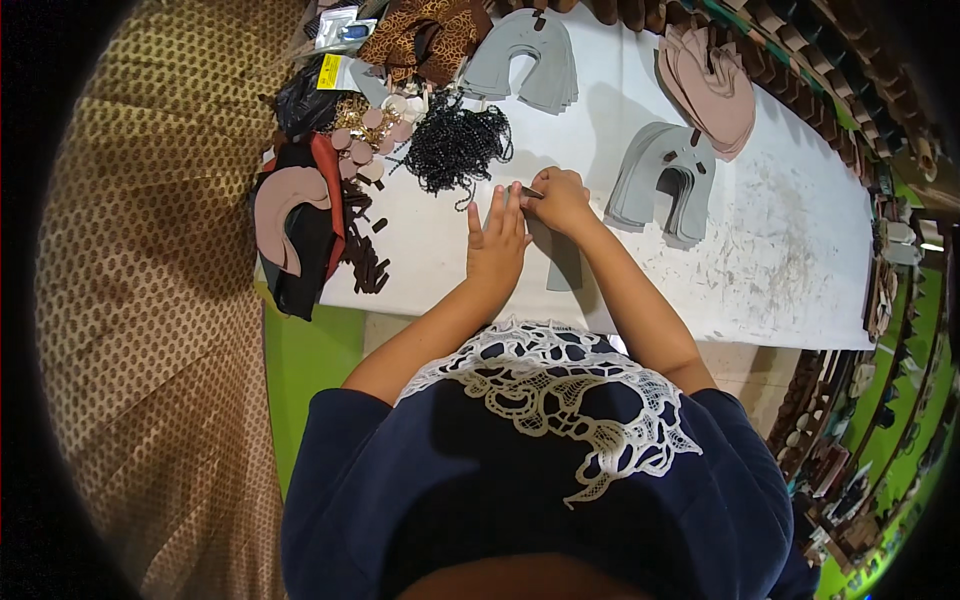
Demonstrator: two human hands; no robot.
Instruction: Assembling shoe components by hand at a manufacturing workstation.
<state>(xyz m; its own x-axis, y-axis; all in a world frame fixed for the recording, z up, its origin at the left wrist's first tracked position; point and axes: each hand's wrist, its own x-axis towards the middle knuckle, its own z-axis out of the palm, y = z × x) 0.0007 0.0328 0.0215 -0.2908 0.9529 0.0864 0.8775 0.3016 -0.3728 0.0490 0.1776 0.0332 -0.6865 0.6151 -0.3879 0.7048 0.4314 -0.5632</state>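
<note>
My left hand (497, 240) lies with fingers stretched out, their tips pressing on a grey curved cut-out piece (566, 268) on the white table. Most of that piece is covered by my hands, and its lower end shows between my forearms. Close beside it, my right hand (562, 200) is closed in a pinch on a small dark strip (533, 192) at the left fingertips. Just beyond my left hand sits a heap of black beaded cord (455, 145). A stack of grey arch-shaped pieces (645, 170) stands to the right of my right hand.
Farther back are another grey stack (545, 65), pink curved pieces (715, 95) and a brown patterned piece (420, 45). Dark brown tabs (368, 270), pink discs (355, 150) and a pink curved piece (280, 210) on black and red material lie left. Scraps litter the tablecloth (780, 240).
</note>
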